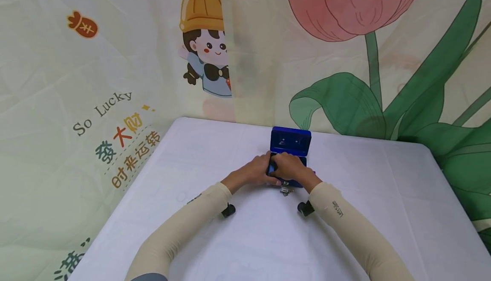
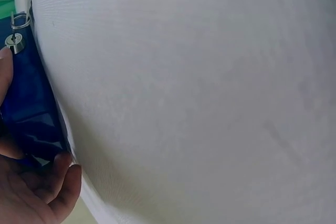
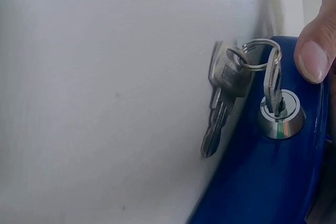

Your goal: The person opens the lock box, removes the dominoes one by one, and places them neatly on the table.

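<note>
The blue cash box (image 1: 290, 141) stands open near the far edge of the table (image 1: 230, 247), long axis roughly parallel to it. The left hand (image 1: 256, 170) grips its left end; the right hand (image 1: 288, 166) covers the opening, its hold indeterminable.

Pale printed cloth (image 1: 149, 46) hung behind, cartoon figure (image 1: 209, 53) in orange cap at eleven o'clock, pink tulip (image 1: 354, 6) between one and two, green leaves (image 1: 437, 72) toward three, "So Lucky" lettering (image 1: 101, 111) at nine, white surface (image 1: 264, 247) at six
</note>
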Available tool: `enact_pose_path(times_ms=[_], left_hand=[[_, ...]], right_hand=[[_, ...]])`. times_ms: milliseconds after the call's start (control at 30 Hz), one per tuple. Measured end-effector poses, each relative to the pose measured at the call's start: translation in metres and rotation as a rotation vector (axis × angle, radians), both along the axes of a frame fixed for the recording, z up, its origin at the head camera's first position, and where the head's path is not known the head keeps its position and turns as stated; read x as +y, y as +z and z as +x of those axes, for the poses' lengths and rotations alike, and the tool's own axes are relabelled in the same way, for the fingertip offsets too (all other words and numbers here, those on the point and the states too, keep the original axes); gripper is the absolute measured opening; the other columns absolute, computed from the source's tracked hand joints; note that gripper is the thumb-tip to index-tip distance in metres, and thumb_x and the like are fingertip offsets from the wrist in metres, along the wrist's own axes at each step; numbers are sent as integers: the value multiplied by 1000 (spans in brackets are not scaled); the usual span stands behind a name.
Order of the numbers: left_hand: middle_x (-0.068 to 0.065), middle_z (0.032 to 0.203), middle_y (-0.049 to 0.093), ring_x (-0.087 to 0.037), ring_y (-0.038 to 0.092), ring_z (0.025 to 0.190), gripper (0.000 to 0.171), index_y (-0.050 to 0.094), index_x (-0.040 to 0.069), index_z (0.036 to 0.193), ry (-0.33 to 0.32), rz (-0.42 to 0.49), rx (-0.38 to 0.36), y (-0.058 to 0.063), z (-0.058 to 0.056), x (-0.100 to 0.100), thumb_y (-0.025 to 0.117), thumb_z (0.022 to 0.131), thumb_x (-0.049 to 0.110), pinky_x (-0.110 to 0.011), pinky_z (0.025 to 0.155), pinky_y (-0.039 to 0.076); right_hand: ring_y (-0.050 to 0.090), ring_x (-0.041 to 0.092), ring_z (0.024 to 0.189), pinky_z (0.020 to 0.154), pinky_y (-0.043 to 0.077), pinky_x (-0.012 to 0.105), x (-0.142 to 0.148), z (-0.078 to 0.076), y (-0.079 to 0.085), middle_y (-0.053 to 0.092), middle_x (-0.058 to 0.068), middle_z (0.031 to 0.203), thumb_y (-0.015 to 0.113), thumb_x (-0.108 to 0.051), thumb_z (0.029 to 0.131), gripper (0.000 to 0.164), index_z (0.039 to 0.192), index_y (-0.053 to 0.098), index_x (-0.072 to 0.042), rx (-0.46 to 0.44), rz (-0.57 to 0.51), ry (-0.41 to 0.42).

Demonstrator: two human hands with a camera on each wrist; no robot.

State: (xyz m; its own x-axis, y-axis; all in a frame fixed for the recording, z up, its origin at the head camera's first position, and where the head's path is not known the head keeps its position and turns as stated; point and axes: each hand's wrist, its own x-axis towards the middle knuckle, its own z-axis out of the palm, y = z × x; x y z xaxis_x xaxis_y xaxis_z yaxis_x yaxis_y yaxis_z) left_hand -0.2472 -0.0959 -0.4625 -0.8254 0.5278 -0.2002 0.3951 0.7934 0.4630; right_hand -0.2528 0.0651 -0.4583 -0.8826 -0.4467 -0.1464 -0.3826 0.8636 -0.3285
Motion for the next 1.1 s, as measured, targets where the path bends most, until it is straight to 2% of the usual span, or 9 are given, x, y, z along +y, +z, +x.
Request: enact_pose_path(times_ms=[233,567,1100], left_hand=[[-20,152,44,-34,46,136,116,13,0,158,0,3,1,-2,0,0,78,81,57,-47,111,41],[-21,151,45,-34,47,135,115,14,-1,158,-4,6,7,-3,-2,0,79,81,55,-47,111,42],[-21,150,45,-33,47,134,116,15,-1,158,-9,5,15,-2,1,-2,78,80,58,-46,111,42]], right_hand=[[66,27,99,97,53,48,0,-1,-1,72,12,117,79,-30,89,44,125,68,-8,-5,-8,-10],[67,28,103,99,52,50,1,0,-1,71,12,120,78,-30,89,45,127,67,-8,4,-13,-7],[67,26,100,97,53,48,3,2,4,72,10,118,78,-33,89,45,125,68,-10,1,-26,-12]])
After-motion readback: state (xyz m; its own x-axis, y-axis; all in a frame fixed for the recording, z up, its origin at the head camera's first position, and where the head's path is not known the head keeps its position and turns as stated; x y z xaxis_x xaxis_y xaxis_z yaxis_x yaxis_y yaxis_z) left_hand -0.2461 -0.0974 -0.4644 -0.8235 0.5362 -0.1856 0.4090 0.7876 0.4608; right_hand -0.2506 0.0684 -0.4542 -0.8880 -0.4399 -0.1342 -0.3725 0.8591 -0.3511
